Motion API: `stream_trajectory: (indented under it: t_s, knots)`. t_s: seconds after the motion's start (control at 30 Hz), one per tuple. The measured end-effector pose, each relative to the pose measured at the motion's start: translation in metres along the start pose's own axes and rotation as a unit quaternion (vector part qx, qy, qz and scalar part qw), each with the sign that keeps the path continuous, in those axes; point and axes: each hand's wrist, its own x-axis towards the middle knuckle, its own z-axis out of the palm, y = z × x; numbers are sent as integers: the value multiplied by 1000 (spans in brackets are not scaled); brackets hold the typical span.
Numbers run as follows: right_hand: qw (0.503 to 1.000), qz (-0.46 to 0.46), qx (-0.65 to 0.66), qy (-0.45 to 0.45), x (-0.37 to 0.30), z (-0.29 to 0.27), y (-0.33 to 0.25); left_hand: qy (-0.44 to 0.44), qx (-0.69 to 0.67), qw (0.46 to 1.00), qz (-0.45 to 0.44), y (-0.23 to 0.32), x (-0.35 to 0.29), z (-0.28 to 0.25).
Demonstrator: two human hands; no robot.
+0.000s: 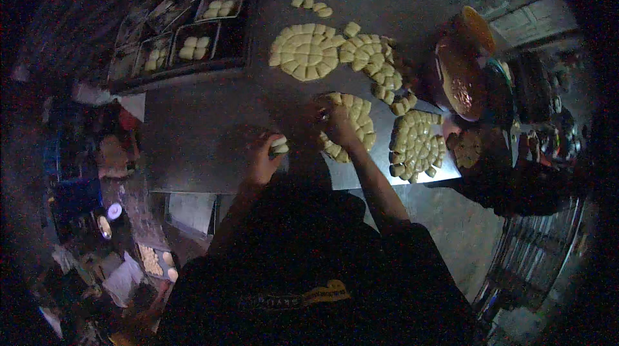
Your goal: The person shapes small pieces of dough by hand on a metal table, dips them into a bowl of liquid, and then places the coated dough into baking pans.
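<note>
My left hand is closed around pale dough pieces, with two rounded lumps showing beside the thumb. To its right, my right hand is at the left side of a round dough slab cut into pieces. Its fingers curl inward, and dimness hides what they hold. Farther back lies another round cut slab, its pieces still packed together. A looser cluster of dough pieces adjoins it. One more cut slab sits at the right, near the table edge.
A dark tray at the back left holds tins, some with dough balls. Several small dough pieces lie at the far side of the metal table. A large brown basin stands right, near another person's hand.
</note>
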Motion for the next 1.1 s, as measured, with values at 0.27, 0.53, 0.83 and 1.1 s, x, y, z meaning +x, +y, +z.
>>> stream_trajectory:
  t_s: [0.27,0.53,0.83,1.1]
  knots:
    - [941,-112,-298,116,-30,-116,54,-5,167,981,102,127,33,17]
    - [984,-56,-128,113,-37,-123,40,-162,466,848,192,162,81,125]
    - [965,61,64,248,-76,-211,-25,-32,-96,994,33,133,92,173]
    - [967,33,-59,244,-125,-217,-79,-28,-341,939,-45,247,66,195]
